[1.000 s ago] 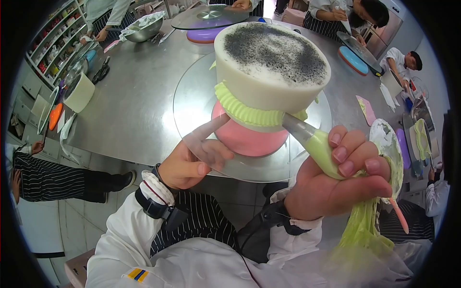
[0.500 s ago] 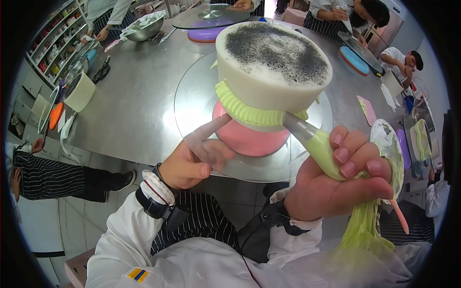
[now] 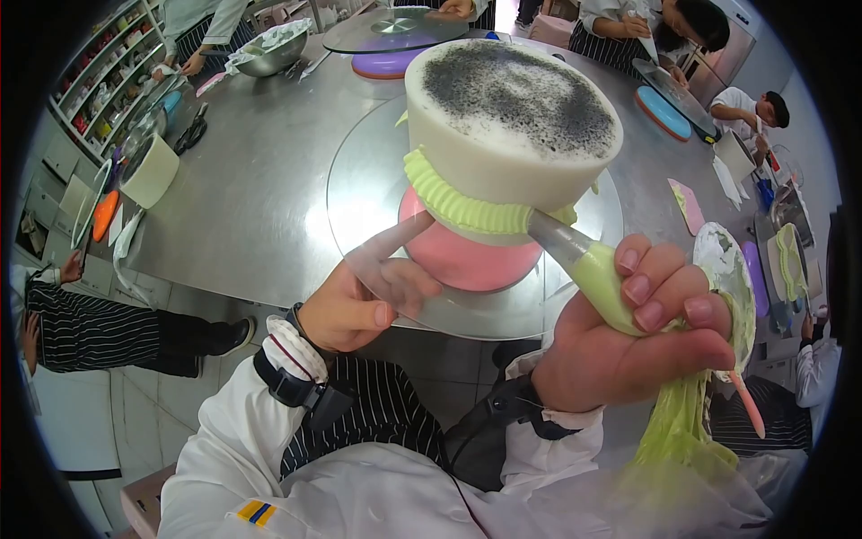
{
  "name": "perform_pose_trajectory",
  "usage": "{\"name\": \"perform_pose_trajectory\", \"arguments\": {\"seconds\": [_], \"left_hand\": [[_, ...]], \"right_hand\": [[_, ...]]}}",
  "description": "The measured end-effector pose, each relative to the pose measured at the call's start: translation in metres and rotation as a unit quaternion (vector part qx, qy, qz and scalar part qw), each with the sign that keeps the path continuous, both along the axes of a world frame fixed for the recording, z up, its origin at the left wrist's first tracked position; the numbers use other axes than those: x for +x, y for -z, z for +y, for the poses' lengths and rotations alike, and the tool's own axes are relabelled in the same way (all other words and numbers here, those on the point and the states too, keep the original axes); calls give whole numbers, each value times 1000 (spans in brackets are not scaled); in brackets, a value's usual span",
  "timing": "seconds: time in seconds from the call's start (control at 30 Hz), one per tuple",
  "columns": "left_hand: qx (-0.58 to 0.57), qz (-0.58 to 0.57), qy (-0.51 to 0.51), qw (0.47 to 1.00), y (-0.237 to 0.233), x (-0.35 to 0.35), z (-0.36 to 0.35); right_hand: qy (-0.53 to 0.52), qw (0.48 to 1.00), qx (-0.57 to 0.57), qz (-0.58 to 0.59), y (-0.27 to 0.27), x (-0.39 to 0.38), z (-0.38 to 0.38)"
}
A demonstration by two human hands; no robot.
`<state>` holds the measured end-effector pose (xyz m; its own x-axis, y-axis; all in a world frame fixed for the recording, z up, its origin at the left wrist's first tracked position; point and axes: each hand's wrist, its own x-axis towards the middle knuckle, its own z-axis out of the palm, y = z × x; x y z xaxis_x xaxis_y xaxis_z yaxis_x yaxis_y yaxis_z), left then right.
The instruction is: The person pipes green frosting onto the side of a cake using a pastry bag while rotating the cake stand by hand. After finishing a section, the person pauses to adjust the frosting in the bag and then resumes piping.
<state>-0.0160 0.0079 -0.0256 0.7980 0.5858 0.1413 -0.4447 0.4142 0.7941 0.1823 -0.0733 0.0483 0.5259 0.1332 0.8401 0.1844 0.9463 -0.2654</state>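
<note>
My right hand (image 3: 651, 328) is closed around a piping bag (image 3: 600, 283) of light green cream, its metal tip (image 3: 558, 238) touching the lower side of a white round cake dummy (image 3: 503, 166). A ribbed green cream border (image 3: 462, 208) runs around the dummy's lower side up to the tip. Dark specks cover much of the dummy's top. The dummy rests on a glass turntable (image 3: 359, 193) with a pink base (image 3: 471, 260). At the near left edge of the glass, my left hand (image 3: 364, 296) holds the rim, index finger stretched beneath it and other fingers curled, seen through the glass.
A cream-smeared bowl (image 3: 718, 256) with a pink-handled spatula (image 3: 747, 406) stands at the right, close to my right hand. Another white dummy (image 3: 151, 172) sits at the left of the steel table (image 3: 242, 171). A metal bowl (image 3: 274, 54) and co-workers are around the table.
Hardly anything differs. The dummy and the glass have shifted very slightly; both hands keep their places and the tip stays against the border.
</note>
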Motion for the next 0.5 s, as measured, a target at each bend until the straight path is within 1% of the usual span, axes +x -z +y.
{"name": "perform_pose_trajectory", "arguments": {"seconds": [0.13, 0.2, 0.5], "left_hand": [[0, 3, -3, 1000, -1, -1, 1], [-11, 9, 31, 999, 1, -4, 4], [-3, 5, 28, 1000, 1, -5, 3]], "right_hand": [[3, 1000, -8, -3, 0, 0, 0], [4, 1000, -9, -3, 0, 0, 0], [11, 999, -36, 28, -6, -5, -3]]}}
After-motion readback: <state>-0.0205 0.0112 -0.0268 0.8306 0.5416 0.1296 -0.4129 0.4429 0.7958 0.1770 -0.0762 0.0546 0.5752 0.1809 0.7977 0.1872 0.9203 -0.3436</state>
